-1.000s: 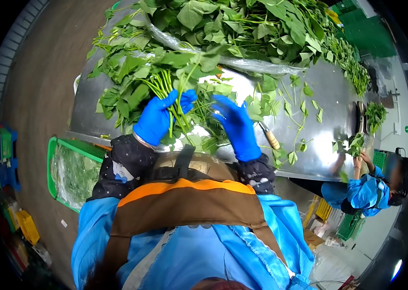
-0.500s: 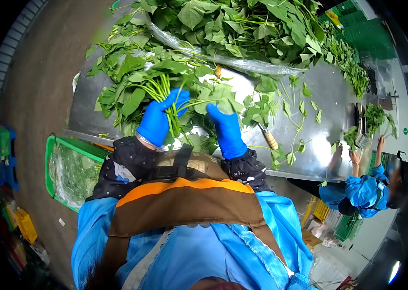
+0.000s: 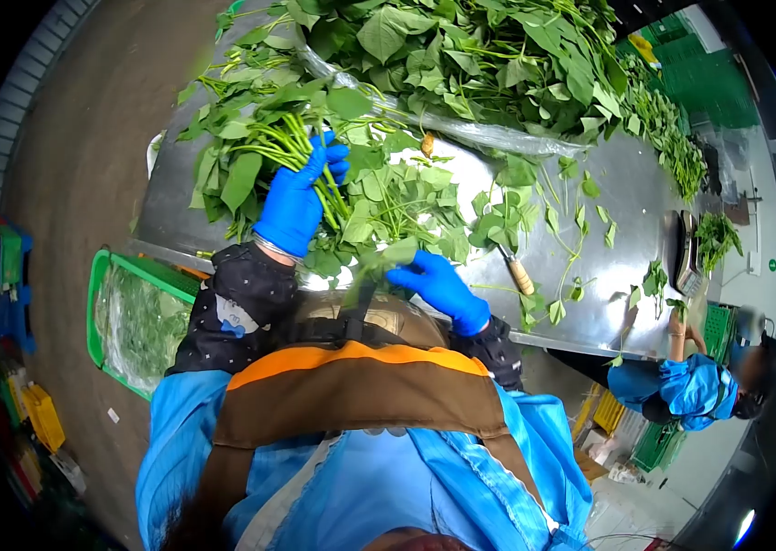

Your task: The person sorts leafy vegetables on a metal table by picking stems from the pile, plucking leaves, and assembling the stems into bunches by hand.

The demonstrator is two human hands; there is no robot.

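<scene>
My left hand [image 3: 294, 207], in a blue glove, is closed around a bunch of leafy green stems [image 3: 289, 142]. The stem ends poke out below the fist, and the leaves spread up and to the left. My gloved right hand [image 3: 445, 289] is nearer my body, fingers bent together with a slightly blurred green leaf [image 3: 386, 259] at their tips. Between and beyond the hands lie loose leafy stems [image 3: 411, 197] on the metal table [image 3: 622, 243]. A knife with a wooden handle [image 3: 520, 275] rests to the right, its blade partly under leaves.
A big heap of leafy greens [image 3: 489, 55] on clear plastic [image 3: 489, 136] covers the far side. At lower left stands a green crate [image 3: 97, 317] lined with plastic. A co-worker in blue [image 3: 682, 390] handles greens by a scale [image 3: 687, 248] at the right.
My right hand has come down toward my body with a leaf at its fingertips. My left hand keeps hold of the bunch. The co-worker's hands have shifted, and the view has moved slightly.
</scene>
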